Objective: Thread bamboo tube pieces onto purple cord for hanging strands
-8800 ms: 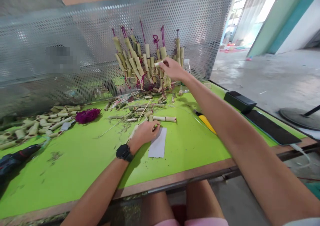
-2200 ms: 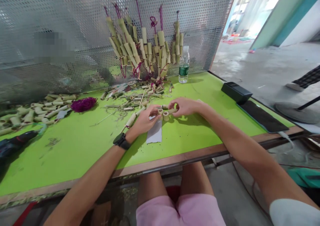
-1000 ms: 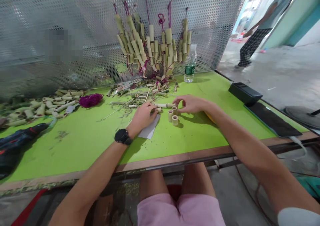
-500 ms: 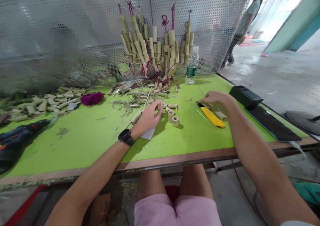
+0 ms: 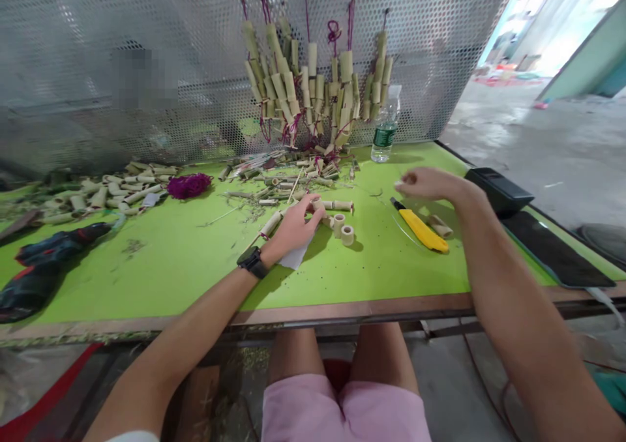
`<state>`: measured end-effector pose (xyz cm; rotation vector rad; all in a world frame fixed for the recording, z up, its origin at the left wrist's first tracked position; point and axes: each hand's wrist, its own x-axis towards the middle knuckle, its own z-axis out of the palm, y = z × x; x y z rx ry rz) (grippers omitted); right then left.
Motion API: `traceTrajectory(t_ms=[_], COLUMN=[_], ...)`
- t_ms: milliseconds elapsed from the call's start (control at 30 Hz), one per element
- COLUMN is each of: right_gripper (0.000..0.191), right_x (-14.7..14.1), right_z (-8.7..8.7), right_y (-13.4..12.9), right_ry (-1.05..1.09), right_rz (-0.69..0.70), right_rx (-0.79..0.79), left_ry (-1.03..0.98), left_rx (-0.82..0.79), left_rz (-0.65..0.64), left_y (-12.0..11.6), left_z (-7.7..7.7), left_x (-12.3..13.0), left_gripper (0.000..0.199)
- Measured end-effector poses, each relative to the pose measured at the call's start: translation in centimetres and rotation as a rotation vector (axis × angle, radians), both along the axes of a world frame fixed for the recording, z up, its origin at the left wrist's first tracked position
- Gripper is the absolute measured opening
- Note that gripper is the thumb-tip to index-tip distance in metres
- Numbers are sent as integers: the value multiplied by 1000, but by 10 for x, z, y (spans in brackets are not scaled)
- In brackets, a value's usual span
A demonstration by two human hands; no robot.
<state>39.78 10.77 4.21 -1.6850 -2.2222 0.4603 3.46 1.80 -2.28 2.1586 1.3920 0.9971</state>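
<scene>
My left hand (image 5: 299, 223), with a black watch on the wrist, is closed with thumb and fingers about a short bamboo ring (image 5: 317, 205). Just right of it two more cut rings, a taller one (image 5: 338, 225) and a shorter one (image 5: 347, 235), stand upright on the green table top (image 5: 372, 272). Above the yellow utility knife (image 5: 423, 229), my right hand (image 5: 426, 184) is pinched on a small pale piece (image 5: 399, 185), perhaps bamboo, blurred and mostly hidden by the fingers. A bamboo tube (image 5: 439, 225) lies beside the knife.
Bamboo tubes strung on purple cord (image 5: 293, 83) hang against a perforated metal panel (image 5: 186, 51). A water bottle (image 5: 385, 129) stands behind. Bamboo pieces (image 5: 117, 191), purple yarn (image 5: 189, 185) and a power drill (image 5: 53, 259) are left; a black box (image 5: 499, 191) and phone (image 5: 557, 250) right.
My right hand has risen slightly off the table beside the knife with the small pale piece. My left hand stays by the rings. The view has shifted; the walking person is out of sight.
</scene>
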Motion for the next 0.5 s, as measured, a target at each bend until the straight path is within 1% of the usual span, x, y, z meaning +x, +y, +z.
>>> traceTrajectory(t_ms=[33,67,100,133,167,233,300,367,433,500], right_gripper=[27,30,35,38,39,33,32,38,44,45], right_x=[-13,-27,-42,-58,-72,-96,-110,-114,-114,-112], right_z=[2,3,3,1,-3,-13,-24,-33,-36,-35], right_y=[-4,-10,-15,-21,-26,-35,-39,-40,-40,-41], right_ry=[40,182,303,381,419,401,389,388,393,398], right_rz=[22,92,188,284,356,434,452,431,420,426], right_rx=[-10,-37,-90,-151,-196,-266,-282,-271,-261,-263], left_ry=[5,10,17,24,36,72,128,177,201,217], left_rx=[9,17,24,29,34,46,53,45,35,40], left_rz=[3,7,14,20,24,22,0,-35,-88,-142], left_y=[0,0,0,0,0,-1,0,0,0,0], left_z=[0,0,1,2,3,6,8,10,11,12], left_x=[0,1,1,1,1,0,-3,-7,-10,-12], left_gripper=[45,46,47,46,45,41,38,38,39,39])
